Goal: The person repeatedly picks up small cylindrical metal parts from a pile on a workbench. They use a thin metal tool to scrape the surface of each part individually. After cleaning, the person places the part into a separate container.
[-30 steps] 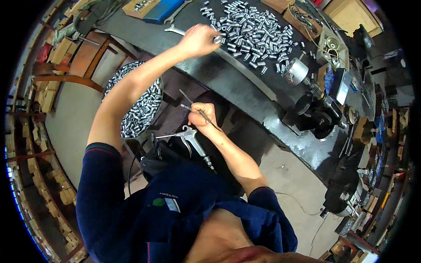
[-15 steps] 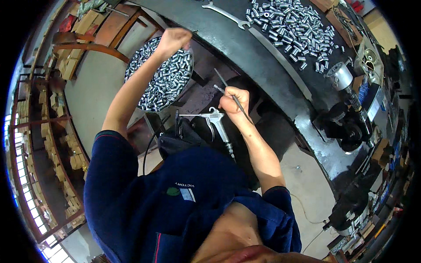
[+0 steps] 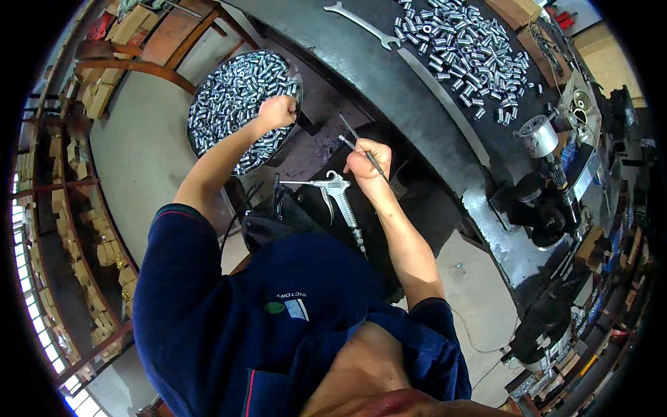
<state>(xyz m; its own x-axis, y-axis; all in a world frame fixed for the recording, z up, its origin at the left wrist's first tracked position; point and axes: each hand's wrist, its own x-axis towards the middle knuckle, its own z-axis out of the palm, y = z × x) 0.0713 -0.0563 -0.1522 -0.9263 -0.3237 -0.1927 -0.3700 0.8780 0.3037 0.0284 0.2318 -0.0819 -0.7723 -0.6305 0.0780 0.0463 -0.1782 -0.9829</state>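
As we look down past the dark blue shirt (image 3: pixel 271 347), the air gun (image 3: pixel 339 194) comes first: silver, lying over the lap, thin nozzle pointing left. Just beyond it we find the right hand (image 3: pixel 372 158), its grip closed round a slim dark rod (image 3: pixel 348 126) that slants from upper left down across the wrist. A short piece (image 3: pixel 345 141) of metal also juts from this hand, next to the rod; too small for us to tell its kind.

Further out, to the left, we note the left hand (image 3: pixel 278 112) over the right-hand part of a round basin (image 3: pixel 297 74). Fingers curled, grip narrow; fingertips hidden from us, so we cannot tell whether anything sits inside. Small shiny cylinders (image 3: pixel 229 104) fill the basin, lying every which way. A wooden chair (image 3: pixel 170 73) stands to its upper left.

Past the basin we have the dark counter (image 3: pixel 333 45), running diagonally. On it, a wrench (image 3: pixel 361 24), just beside one end of a flat grey strip (image 3: pixel 445 104). Behind these, we see a loose heap (image 3: pixel 472 52) of similar cylinders, well apart from both hands. Right of the heap, a black machine (image 3: pixel 552 187) with a silver cup-shaped end.
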